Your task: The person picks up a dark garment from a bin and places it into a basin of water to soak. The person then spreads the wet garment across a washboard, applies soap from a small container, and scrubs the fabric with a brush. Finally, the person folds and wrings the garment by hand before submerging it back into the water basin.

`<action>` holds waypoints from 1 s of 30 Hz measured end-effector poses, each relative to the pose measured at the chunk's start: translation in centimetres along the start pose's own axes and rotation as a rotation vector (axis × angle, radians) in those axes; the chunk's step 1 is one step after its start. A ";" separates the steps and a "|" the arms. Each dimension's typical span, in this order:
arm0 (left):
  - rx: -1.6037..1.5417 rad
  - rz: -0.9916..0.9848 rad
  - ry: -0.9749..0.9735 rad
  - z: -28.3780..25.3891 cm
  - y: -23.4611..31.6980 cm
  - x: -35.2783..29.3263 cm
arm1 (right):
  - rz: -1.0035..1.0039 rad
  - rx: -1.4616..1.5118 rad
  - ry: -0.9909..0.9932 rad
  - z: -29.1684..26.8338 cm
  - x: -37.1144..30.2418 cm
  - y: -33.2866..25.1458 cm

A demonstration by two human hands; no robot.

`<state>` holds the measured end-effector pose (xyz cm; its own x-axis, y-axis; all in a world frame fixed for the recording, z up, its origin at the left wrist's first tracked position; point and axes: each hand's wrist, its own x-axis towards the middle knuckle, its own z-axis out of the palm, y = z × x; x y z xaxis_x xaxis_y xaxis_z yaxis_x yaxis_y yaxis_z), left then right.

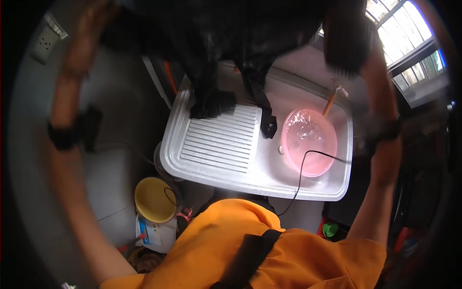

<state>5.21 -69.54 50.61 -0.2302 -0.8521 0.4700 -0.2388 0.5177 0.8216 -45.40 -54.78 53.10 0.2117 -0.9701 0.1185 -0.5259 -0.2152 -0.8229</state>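
Note:
A large black cloth item (221, 33) hangs across the top of the view, raised over the washbasin. Its limp lower parts droop toward the ribbed washboard (219, 139) of the basin, and a black strap with a buckle (269, 127) dangles beside it. My left hand (98, 17), blurred, is closed at the item's left edge. On the other side my right hand (371, 55) holds the item up at a dark, ridged part; its fingers are mostly hidden. Dark bands circle both my wrists.
The grey-white washbasin (221, 179) holds a pink basin (310, 164) with water in it. An orange-brown handle (329, 103) leans behind that. A thin black cable (301, 176) crosses in front. A yellow bucket (155, 200) stands lower left; a barred window (404, 29) is upper right.

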 end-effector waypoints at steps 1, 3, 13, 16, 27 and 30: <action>0.104 -0.045 -0.102 1.6 -1.6 -4.5 | 0.070 0.050 -0.090 2.7 0.4 2.4; 0.266 -0.076 -0.311 5.1 -4.1 -13.5 | 0.265 0.118 -0.306 9.2 -0.2 7.3; 0.097 -0.780 -0.700 14.6 -15.1 -30.6 | 0.395 -0.354 -0.641 23.5 -7.9 26.1; 0.258 -0.729 -0.478 15.4 -15.5 -29.3 | 0.379 -0.236 -0.575 22.9 -2.2 23.3; 0.834 -0.830 -0.587 24.4 -16.1 -31.2 | 0.256 -0.231 -0.302 34.0 19.4 26.7; 0.787 -0.857 -0.640 24.2 -16.2 -31.0 | 0.380 -0.217 -0.394 37.1 19.7 27.4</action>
<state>-6.59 -49.61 14.90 -0.0822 -0.8553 -0.5116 -0.9594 -0.0711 0.2730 -25.05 -75.66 12.26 0.2442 -0.8778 -0.4121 -0.7723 0.0810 -0.6301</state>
